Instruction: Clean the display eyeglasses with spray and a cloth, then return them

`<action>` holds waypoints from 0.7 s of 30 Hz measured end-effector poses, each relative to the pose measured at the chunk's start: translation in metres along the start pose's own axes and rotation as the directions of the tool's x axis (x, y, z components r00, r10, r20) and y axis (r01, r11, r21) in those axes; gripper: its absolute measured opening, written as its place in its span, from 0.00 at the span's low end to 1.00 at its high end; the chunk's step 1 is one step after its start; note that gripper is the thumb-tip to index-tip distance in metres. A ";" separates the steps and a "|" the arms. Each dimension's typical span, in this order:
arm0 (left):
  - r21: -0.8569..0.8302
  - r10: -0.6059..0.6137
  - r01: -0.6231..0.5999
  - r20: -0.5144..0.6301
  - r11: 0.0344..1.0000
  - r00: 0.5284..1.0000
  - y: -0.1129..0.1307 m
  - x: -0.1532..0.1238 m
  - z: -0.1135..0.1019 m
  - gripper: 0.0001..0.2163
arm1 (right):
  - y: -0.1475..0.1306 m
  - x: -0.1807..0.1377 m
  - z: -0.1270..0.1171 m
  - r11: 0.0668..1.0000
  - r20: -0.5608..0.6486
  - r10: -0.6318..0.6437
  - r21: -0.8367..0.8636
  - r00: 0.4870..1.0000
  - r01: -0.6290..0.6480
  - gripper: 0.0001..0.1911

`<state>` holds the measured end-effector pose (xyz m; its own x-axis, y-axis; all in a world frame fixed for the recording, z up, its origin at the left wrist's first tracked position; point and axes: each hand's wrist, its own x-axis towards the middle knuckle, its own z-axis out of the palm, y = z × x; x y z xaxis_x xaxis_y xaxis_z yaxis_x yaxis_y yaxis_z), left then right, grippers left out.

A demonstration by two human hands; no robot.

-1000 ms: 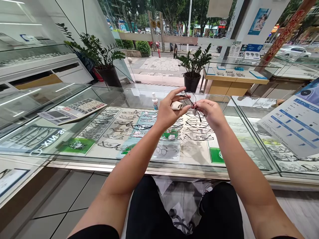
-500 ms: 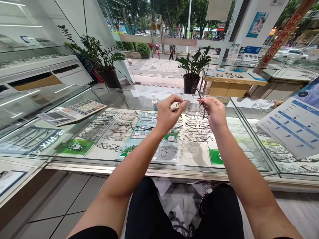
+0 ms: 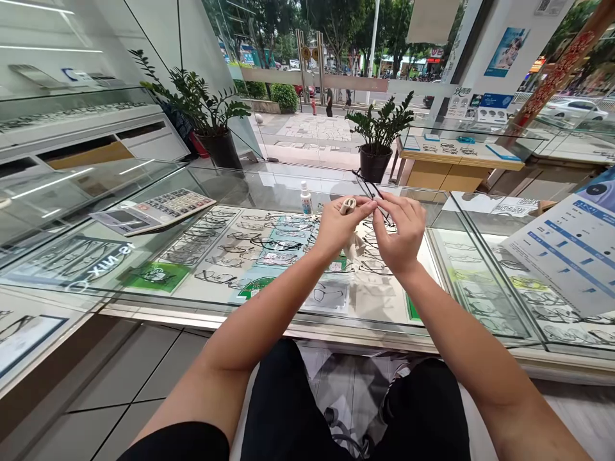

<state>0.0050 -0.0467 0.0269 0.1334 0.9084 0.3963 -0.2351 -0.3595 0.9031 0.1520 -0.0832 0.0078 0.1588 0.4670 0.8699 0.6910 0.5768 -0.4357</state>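
Note:
My left hand (image 3: pixel 335 225) is closed around a cream cleaning cloth (image 3: pixel 355 248), which bulges above the fist and hangs below it. Dark-framed eyeglasses (image 3: pixel 366 186) are pinched in my right hand (image 3: pixel 402 232), their temples pointing up and away from me. The fingertips of both hands meet at the frame, over the glass display counter. Fingers hide most of the lenses, so I cannot tell whether the cloth touches them. Just left of my left hand, a small white spray bottle (image 3: pixel 306 200) stands upright on the glass.
Rows of eyeglasses (image 3: pixel 276 243) lie inside the glass counter (image 3: pixel 269 312). A large calculator (image 3: pixel 154 211) rests on top at left. A printed blue-and-white board (image 3: pixel 567 243) leans at right. Potted plants (image 3: pixel 377 131) stand beyond, before the window.
My hands have come together: the left moved right with the cloth, now partly unrolled and hanging down. The right hand turned and shifted slightly left with the glasses. The view shifted slightly.

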 end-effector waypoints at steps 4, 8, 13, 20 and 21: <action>0.023 0.027 -0.026 -0.053 0.999 0.998 0.002 0.002 -0.001 0.28 | -0.002 -0.001 -0.002 0.998 0.047 -0.050 0.050 0.998 0.048 0.13; 0.178 0.137 -0.131 -0.021 0.975 0.990 0.014 0.006 -0.010 0.23 | 0.002 0.002 -0.006 0.985 -0.015 -0.100 0.136 0.995 0.101 0.12; 0.476 0.191 -0.245 0.161 0.844 0.968 0.053 0.020 -0.037 0.08 | 0.021 0.011 -0.008 0.988 -0.110 0.062 0.145 0.992 -0.045 0.21; 0.776 0.053 -0.394 0.425 0.493 0.904 0.096 0.045 -0.105 0.01 | 0.033 0.015 -0.007 0.984 0.044 0.174 0.039 0.984 -0.176 0.34; 0.798 0.014 -0.403 0.444 0.449 0.896 0.099 0.046 -0.115 0.01 | 0.034 0.014 -0.007 0.983 0.057 0.176 0.035 0.983 -0.178 0.34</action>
<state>-0.1227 -0.0158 0.1158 0.5442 0.7137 0.4411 0.6085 -0.6977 0.3782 0.1824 -0.0619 0.0070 0.2374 0.5983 0.7653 0.6269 0.5075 -0.5911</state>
